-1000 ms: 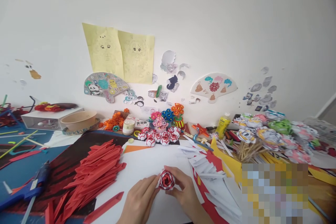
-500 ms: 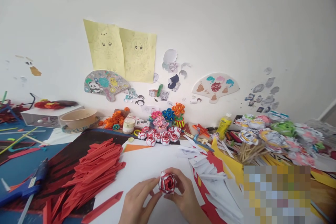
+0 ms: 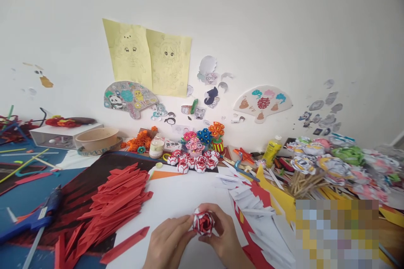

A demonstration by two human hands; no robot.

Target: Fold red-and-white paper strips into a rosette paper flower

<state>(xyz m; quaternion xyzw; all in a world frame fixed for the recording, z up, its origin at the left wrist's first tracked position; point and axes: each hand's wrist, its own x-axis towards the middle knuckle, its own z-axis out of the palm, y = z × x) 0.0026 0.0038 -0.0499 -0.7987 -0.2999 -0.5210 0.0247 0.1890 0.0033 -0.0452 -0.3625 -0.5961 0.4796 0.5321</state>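
Observation:
Between my two hands is a red and white paper flower (image 3: 203, 223), its layered petals facing up toward me. The fingers of my left hand (image 3: 170, 237) pinch its left side. My right hand (image 3: 225, 233) curls round the right side, with thumb and fingers against the petals. Both hands are over white paper (image 3: 170, 195). To the left lies a heap of folded red paper strips (image 3: 118, 201), with one strip (image 3: 126, 244) lying apart near my left hand. Folded white paper strips (image 3: 254, 206) spread out on the right. Several similar red and white flowers (image 3: 192, 162) stand beyond my hands.
A blue glue gun (image 3: 47, 216) lies at the left. Behind are a tan bowl (image 3: 97, 141), a small jar (image 3: 156, 147), a pot of bright flowers (image 3: 217, 147) and a yellow bottle (image 3: 272, 151). Paper flowers on sticks (image 3: 306, 180) are piled at the right. A blurred patch hides the lower right.
The view has shifted slightly. My left fingers have drawn closer together on the flower's left side, and the flower has turned or tilted a little between my hands.

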